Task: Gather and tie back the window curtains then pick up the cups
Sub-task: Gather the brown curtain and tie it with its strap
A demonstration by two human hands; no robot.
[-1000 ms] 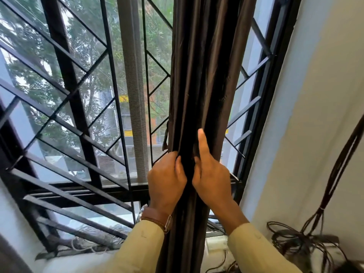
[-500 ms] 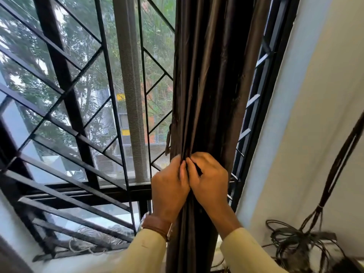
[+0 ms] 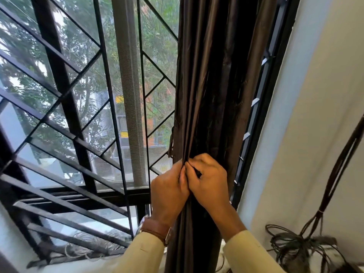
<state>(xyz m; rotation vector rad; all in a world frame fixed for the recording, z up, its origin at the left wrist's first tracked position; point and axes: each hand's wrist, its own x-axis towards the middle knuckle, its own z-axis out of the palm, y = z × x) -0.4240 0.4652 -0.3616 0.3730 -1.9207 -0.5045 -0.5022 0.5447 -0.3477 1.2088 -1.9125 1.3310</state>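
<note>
A dark brown satin curtain [image 3: 218, 79] hangs bunched in a thick vertical column in front of the right side of the window. My left hand [image 3: 168, 192] and my right hand [image 3: 209, 184] press together at the curtain's front, knuckles touching, each pinching folds of the fabric at about sill height. A thin dark strip of cloth shows between my right fingers. A brown watch strap sits on my left wrist. No cups are in view.
A black metal window grille [image 3: 65, 107] with diagonal bars fills the left side, with trees and buildings behind it. A cream wall [image 3: 315, 115] stands on the right. Dark cables [image 3: 342, 160] hang down it into a tangled coil [image 3: 295, 247] at the bottom right.
My right hand's raised fingers have curled down and shut on the curtain folds. Both hands have drawn together until they touch. The view has shifted slightly closer.
</note>
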